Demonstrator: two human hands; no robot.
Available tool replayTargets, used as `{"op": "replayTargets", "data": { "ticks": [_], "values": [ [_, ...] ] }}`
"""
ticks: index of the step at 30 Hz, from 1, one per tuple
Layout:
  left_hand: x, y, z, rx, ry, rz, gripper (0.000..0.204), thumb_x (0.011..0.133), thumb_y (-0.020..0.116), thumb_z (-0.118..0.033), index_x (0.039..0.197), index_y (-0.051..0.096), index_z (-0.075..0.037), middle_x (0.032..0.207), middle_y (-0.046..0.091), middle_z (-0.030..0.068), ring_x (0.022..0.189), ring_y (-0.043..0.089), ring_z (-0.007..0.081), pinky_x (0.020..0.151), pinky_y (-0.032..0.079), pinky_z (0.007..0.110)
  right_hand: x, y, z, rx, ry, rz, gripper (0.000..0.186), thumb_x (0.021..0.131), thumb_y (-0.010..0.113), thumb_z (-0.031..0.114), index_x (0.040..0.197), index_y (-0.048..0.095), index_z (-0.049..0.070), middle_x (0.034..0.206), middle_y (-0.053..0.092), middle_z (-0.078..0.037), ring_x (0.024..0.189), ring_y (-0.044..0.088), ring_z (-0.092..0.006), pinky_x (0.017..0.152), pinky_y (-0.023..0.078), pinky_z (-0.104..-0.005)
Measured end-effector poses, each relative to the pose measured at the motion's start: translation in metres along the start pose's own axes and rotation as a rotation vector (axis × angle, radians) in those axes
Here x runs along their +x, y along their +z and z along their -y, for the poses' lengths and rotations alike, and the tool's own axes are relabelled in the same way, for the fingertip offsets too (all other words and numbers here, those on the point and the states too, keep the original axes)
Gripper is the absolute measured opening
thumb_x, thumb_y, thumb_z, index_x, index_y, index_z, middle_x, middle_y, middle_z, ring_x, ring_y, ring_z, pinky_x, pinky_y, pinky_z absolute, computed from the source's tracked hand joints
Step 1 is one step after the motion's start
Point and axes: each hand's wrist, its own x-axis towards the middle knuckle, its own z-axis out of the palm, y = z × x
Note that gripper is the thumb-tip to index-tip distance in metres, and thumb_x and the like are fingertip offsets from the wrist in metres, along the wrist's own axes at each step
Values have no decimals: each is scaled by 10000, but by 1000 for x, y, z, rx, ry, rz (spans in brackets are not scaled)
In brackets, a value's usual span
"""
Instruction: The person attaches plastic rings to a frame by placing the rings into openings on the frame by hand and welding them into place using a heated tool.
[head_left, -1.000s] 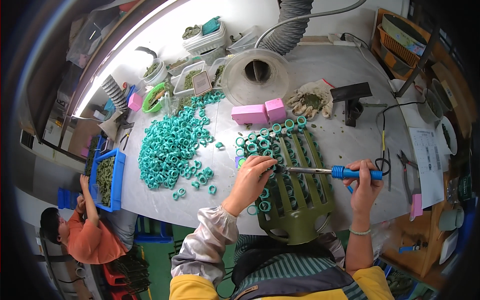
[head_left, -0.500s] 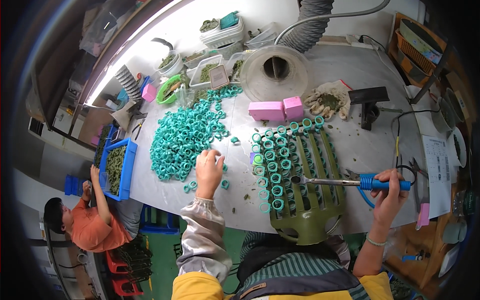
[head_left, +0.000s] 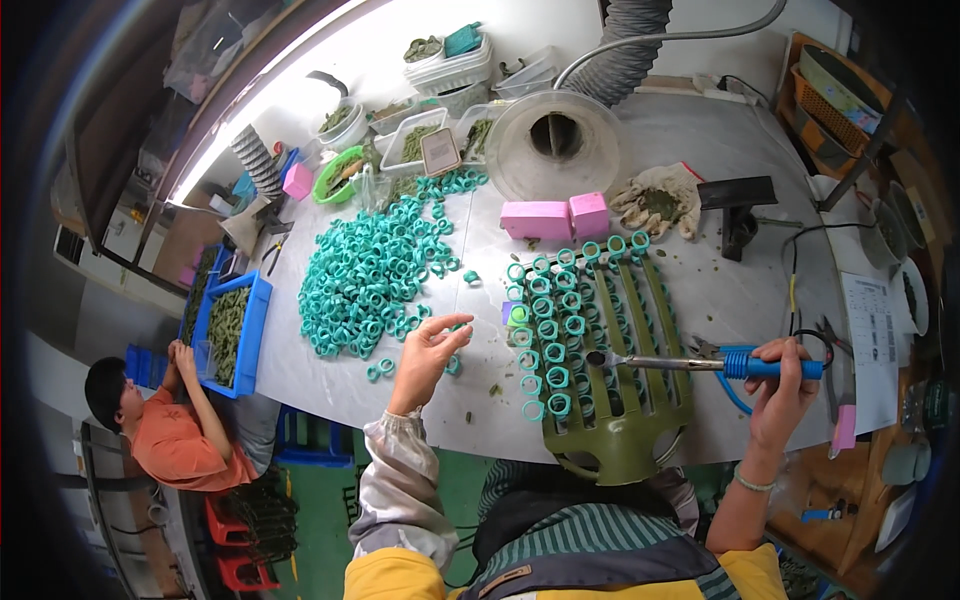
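Pointing left from your right hand (head_left: 783, 385), the blue-handled tool (head_left: 700, 364) lies across the olive-green rack (head_left: 610, 440), its dark tip over the slots; whether it touches them you cannot tell from here. Its grip is ribbed and bright, its shaft slim, straight and shiny metal. Of your two hands, the right is wrapped firmly around that grip, while your left hand (head_left: 425, 362) has its fingers bent loosely at the near edge of the ring pile (head_left: 365, 275); whether a ring is pinched there is unclear.

Your rack is smooth, with long parallel bars and a rounded, cut-out end toward you. Glossy teal rings (head_left: 567, 378) stand along it in rows, each a round loop. The pile is a loose heap of the same teal rings on the grey, faintly veined table (head_left: 470, 420). Beyond the rack sit matte pink blocks (head_left: 535, 220), a cloudy, translucent funnel (head_left: 505, 155) and a crumpled knitted glove (head_left: 685, 205).
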Motion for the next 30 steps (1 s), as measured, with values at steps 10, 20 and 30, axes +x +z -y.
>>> {"op": "replayTargets", "data": {
  "ticks": [10,20,30],
  "values": [
    [-33,85,-49,189,379,206,292,874,677,42,1156,682,-37,1132,571,46,926,587,93,704,534,226,-2,-4,2,-10,-22,53,246,958,582,136,763,642,-3,781,648,-84,547,575,-111,389,430,-209],
    [-22,127,-42,482,693,155,324,783,731,0,1098,692,-66,1086,666,85,989,610,294,859,500,371,-9,8,-13,22,8,84,262,975,561,130,779,635,-27,792,658,-103,507,586,-118,430,470,-227],
    [-17,121,-43,423,675,149,274,811,723,-18,1079,689,-64,1062,651,86,968,606,274,827,492,362,-2,-9,7,22,13,38,245,938,581,109,722,611,-2,744,625,-67,575,601,-115,387,449,-219]
  ]
}}
